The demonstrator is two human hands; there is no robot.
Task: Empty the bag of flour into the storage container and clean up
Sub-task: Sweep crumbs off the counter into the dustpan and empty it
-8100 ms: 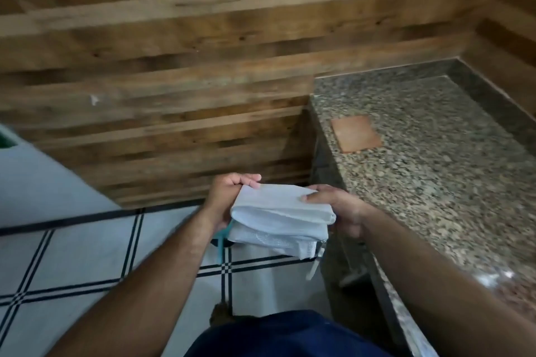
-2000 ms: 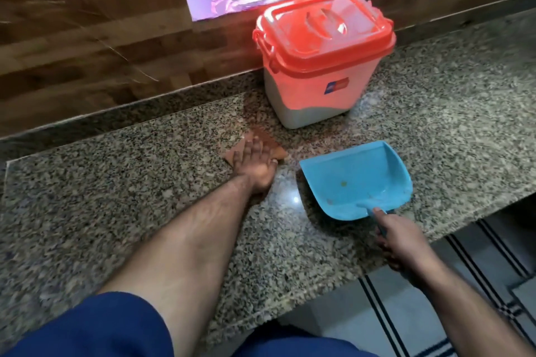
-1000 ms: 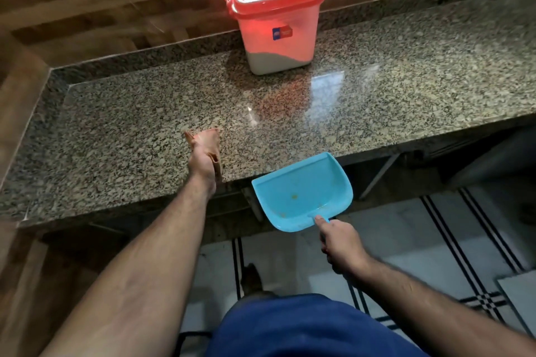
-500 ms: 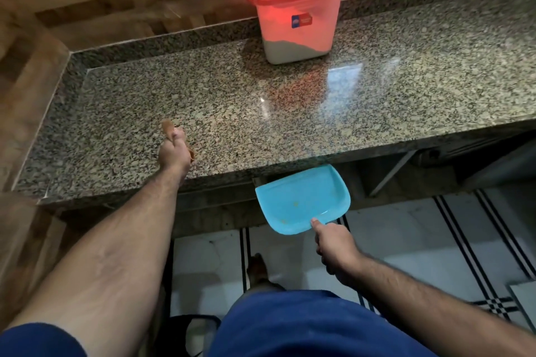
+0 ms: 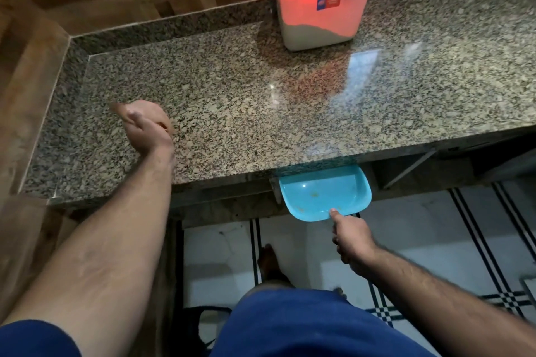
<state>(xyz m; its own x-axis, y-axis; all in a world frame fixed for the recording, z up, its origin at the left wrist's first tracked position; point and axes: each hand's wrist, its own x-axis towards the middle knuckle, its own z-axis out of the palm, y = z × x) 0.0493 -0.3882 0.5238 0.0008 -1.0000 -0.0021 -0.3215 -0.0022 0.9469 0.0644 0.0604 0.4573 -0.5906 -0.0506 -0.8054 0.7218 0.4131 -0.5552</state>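
Note:
The storage container (image 5: 320,9), translucent with a red lid clipped on, stands at the back of the granite counter (image 5: 261,101), flour filling its lower part. My left hand (image 5: 146,124) hovers over the counter's left part, closed around a small brown cloth (image 5: 117,109) whose corner sticks out past the fingers. My right hand (image 5: 349,236) grips the handle of a blue dustpan (image 5: 324,193), held just under the counter's front edge, its far rim tucked beneath the slab. A few yellowish crumbs lie in the pan.
Wood-panelled walls (image 5: 26,72) close off the counter at the back and left. Below the slab is an open space with a metal bracket (image 5: 406,166). White floor tiles with black lines (image 5: 478,235) lie underneath, with my foot (image 5: 268,262) on them.
The cloth went from flat wiping beside the container to bunched in my left hand, now further left. The dustpan came off the counter and now sits against the front edge.

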